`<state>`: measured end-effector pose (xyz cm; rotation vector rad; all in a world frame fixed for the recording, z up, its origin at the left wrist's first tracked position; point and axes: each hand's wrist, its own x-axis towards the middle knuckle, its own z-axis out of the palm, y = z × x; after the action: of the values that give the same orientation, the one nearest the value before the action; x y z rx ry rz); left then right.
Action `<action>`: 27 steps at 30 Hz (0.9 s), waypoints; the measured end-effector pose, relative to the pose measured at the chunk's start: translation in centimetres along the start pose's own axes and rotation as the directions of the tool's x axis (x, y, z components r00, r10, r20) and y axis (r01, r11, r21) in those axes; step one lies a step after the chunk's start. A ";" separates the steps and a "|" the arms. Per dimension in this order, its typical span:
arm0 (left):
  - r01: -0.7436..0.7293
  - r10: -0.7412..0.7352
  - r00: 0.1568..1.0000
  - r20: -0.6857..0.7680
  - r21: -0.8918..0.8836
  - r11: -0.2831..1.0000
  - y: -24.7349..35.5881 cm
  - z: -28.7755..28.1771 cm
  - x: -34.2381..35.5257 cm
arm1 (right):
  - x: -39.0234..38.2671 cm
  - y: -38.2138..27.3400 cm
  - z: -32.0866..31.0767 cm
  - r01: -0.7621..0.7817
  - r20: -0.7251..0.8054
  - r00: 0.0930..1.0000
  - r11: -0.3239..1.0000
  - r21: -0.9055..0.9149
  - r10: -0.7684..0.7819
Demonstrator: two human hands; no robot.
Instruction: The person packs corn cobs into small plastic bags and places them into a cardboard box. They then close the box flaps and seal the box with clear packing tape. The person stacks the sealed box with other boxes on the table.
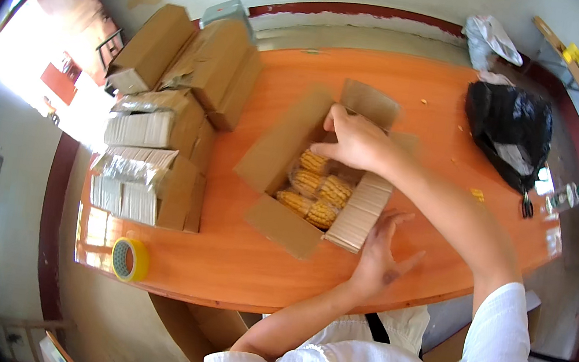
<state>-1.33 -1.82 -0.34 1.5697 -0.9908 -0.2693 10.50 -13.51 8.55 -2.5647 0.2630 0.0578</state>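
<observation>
An open cardboard box [363, 210] sits on the orange table, its flaps spread and several packs of yellow corn cobs [318, 185] inside. My right hand [355, 138] reaches over the corn into the box's far part, fingers curled; what they grip is hidden. My left hand [382, 261] is beside the box's near right side, fingers spread and holding nothing.
Several cardboard boxes [208, 73] are stacked on the orange table [254, 272]'s left side. Yellow tape [130, 259] lies at the near left edge. A black plastic bag [505, 122], scissors [527, 207] and a bottle [565, 197] are on the right.
</observation>
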 end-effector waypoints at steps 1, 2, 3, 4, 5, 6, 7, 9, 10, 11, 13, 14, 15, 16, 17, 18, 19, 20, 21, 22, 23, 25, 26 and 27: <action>-0.017 0.017 1.000 0.004 0.006 1.000 0.0 0.1 0.0 | -0.4 1.1 -0.6 0.056 -0.058 0.997 0.997 0.060 -0.053; 0.029 -0.029 1.000 -0.010 -0.008 1.000 -0.3 0.0 -0.2 | -0.9 2.2 -1.1 0.114 -0.122 0.987 0.987 0.114 -0.100; 0.077 -0.077 0.997 -0.012 -0.044 0.996 -0.7 0.0 -0.5 | -1.9 2.9 -2.0 0.159 -0.147 0.981 0.965 0.208 -0.130; 0.115 -0.115 0.993 0.004 -0.091 0.989 -0.9 0.3 -0.6 | -3.4 3.4 -3.6 0.193 -0.190 0.971 0.939 0.284 -0.142; 0.109 -0.108 0.994 0.013 -0.104 0.989 -1.2 0.3 -0.3 | -5.2 3.4 -5.6 0.138 -0.201 0.976 0.951 0.276 -0.083; 0.112 -0.110 0.994 0.019 -0.107 0.988 -1.4 0.3 -0.4 | -6.9 4.6 -7.1 0.089 -0.228 0.973 0.964 0.249 -0.031; 0.116 -0.113 0.993 0.030 -0.136 0.984 -1.1 0.4 -0.2 | -8.5 6.2 -8.8 0.048 -0.257 0.966 0.973 0.225 0.012; 0.143 -0.139 0.990 0.033 -0.170 0.975 -0.2 0.3 -0.4 | -11.5 9.2 -11.2 -0.066 -0.306 0.944 0.979 0.191 0.123; 0.153 -0.146 0.988 0.051 -0.190 0.970 -0.1 0.4 -0.6 | -12.9 10.2 -12.2 -0.160 -0.290 0.933 0.966 0.201 0.215; 0.164 -0.154 0.986 0.064 -0.209 0.964 -0.1 0.5 -0.7 | -14.2 12.1 -12.9 -0.172 -0.308 0.926 0.970 0.173 0.219; 0.182 -0.167 0.982 0.084 -0.237 0.954 -0.1 0.7 -0.7 | -16.6 15.7 -13.1 -0.201 -0.348 0.906 0.969 0.147 0.241; 0.191 -0.175 0.981 0.086 -0.253 0.948 -0.1 0.7 -0.7 | -17.5 17.0 -13.0 -0.219 -0.367 0.894 0.965 0.145 0.258; 0.203 -0.183 0.978 0.095 -0.275 0.940 -0.2 0.8 -0.9 | -18.5 18.5 -12.6 -0.233 -0.395 0.873 0.956 0.176 0.286; 0.193 -0.175 0.981 0.089 -0.281 0.940 -0.5 0.8 -0.9 | -19.2 19.5 -12.8 -0.253 -0.442 0.841 0.949 0.188 0.312; 0.184 -0.167 0.983 0.081 -0.288 0.940 -1.0 0.7 -0.8 | -19.8 20.6 -13.4 -0.271 -0.487 0.807 0.942 0.200 0.335; 0.179 -0.164 0.983 0.076 -0.285 0.941 -1.0 0.8 -0.9 | -20.6 21.9 -13.8 -0.286 -0.526 0.770 0.932 0.223 0.361; 0.228 -0.212 0.973 0.086 -0.306 0.924 -0.9 0.9 -0.8 | -21.3 23.5 -14.3 -0.333 -0.607 0.701 0.925 0.185 0.374; 0.277 -0.259 0.961 0.098 -0.326 0.904 -0.6 0.9 -0.7 | -22.0 25.5 -14.8 -0.326 -0.695 0.624 0.928 0.183 0.356; 0.329 -0.312 0.944 0.105 -0.338 0.882 -0.4 0.9 -0.7 | -22.4 27.2 -15.3 -0.350 -0.740 0.576 0.923 0.160 0.347; 0.336 -0.312 0.942 0.125 -0.361 0.870 -0.4 0.9 -0.7 | -22.7 28.5 -15.8 -0.377 -0.782 0.526 0.916 0.137 0.333; 0.344 -0.311 0.939 0.147 -0.383 0.858 -0.3 0.8 -0.6 | -22.7 29.9 -16.1 -0.406 -0.814 0.458 0.899 0.165 0.357; 0.345 -0.308 0.939 0.156 -0.392 0.853 -0.3 0.7 -0.6 | -22.2 32.0 -16.3 -0.451 -0.830 0.448 0.885 0.111 0.332; 0.338 -0.304 0.941 0.149 -0.382 0.860 -0.3 0.8 -0.7 | -22.1 32.7 -16.3 -0.475 -0.837 0.444 0.876 0.082 0.320; 0.332 -0.299 0.943 0.146 -0.372 0.867 -0.2 0.9 -0.7 | -22.1 32.8 -16.2 -0.482 -0.807 0.486 0.873 0.073 0.335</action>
<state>-2.29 -1.96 -1.04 1.3487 -0.6816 -0.7251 -17.93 -45.36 7.06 -2.4344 1.2746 -0.9845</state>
